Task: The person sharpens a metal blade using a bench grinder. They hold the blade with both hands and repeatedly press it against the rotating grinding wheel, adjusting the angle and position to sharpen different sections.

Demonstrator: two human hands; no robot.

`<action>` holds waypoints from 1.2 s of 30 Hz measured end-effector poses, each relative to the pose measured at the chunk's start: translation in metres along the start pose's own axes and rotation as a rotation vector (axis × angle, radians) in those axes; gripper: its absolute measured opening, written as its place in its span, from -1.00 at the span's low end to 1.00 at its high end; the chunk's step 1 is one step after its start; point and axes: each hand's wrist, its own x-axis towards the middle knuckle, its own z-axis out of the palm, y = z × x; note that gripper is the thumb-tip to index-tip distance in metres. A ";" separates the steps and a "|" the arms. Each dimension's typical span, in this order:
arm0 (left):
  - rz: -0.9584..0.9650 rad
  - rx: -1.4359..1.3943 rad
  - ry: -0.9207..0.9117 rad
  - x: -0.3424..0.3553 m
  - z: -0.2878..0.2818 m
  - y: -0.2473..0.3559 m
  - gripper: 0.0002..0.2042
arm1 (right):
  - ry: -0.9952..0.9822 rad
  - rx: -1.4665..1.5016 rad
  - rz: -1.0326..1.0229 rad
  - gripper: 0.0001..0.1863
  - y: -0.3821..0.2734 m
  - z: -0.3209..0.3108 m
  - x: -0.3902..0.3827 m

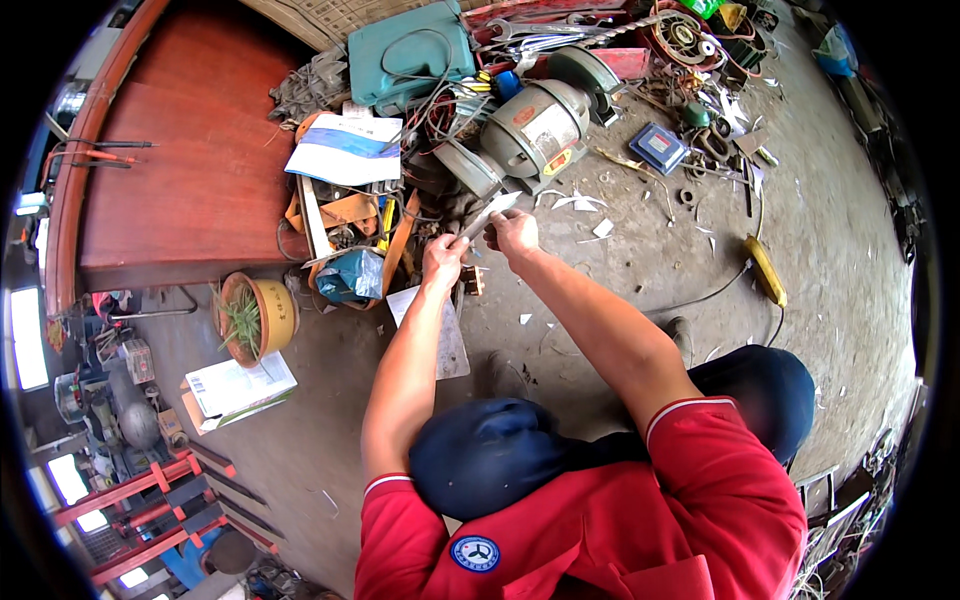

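My two hands hold a flat, narrow grey metal strip (484, 217) that slants up to the right. My left hand (444, 262) is closed around its lower end. The fingers of my right hand (513, 233) pinch it nearer the upper end; my thumb and fingertips are partly hidden. Just beyond my hands stands a grey bench grinder (535, 125) on the floor. The strip's upper end lies close to the grinder's near wheel housing (468, 167); I cannot tell whether they touch.
To the left are an open wooden crate of tools (408, 240), a potted plant (272, 315) and a reddish-brown cabinet (200, 140). A teal case (410, 55) lies behind. On the right, a blue box (658, 147) and a yellow switch handle (766, 270) with its cable lie among scraps.
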 end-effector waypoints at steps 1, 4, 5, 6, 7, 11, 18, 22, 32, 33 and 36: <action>0.042 0.023 0.020 0.001 -0.002 -0.004 -0.80 | 0.007 -0.005 -0.013 -0.78 0.001 0.002 -0.002; -0.028 -0.015 -0.007 -0.004 -0.001 -0.009 -0.79 | 0.026 -0.027 -0.050 -0.79 0.003 0.003 -0.002; -0.036 -0.034 -0.006 -0.007 0.001 -0.010 -0.79 | 0.025 -0.036 -0.060 -0.79 0.004 0.001 -0.002; -0.043 -0.052 -0.002 -0.009 0.003 -0.010 -0.79 | 0.021 -0.045 -0.069 -0.79 0.005 0.001 -0.001; -0.050 -0.069 0.001 -0.011 0.004 -0.011 -0.78 | 0.015 -0.053 -0.074 -0.79 0.005 0.001 -0.001; -0.024 -0.031 0.031 -0.017 -0.001 -0.019 -0.80 | -0.021 -0.091 -0.092 -0.78 0.006 0.007 -0.008; -0.059 -0.139 0.008 -0.035 0.008 -0.008 -0.81 | -0.042 -0.176 -0.124 -0.79 0.010 0.001 -0.004; -0.101 -0.226 0.038 -0.048 0.011 -0.003 -0.82 | -0.068 -0.234 -0.142 -0.79 0.014 0.001 -0.004; 0.138 0.046 0.157 -0.057 0.002 -0.034 -0.82 | -0.192 -0.233 -0.061 -0.80 0.018 0.006 -0.020; 0.261 0.229 0.214 -0.062 -0.003 -0.039 -0.82 | -0.236 -0.191 -0.032 -0.80 0.020 0.004 -0.026; 0.603 0.574 0.329 -0.081 -0.006 -0.031 -0.83 | -0.341 -0.072 -0.014 -0.72 0.024 -0.004 -0.042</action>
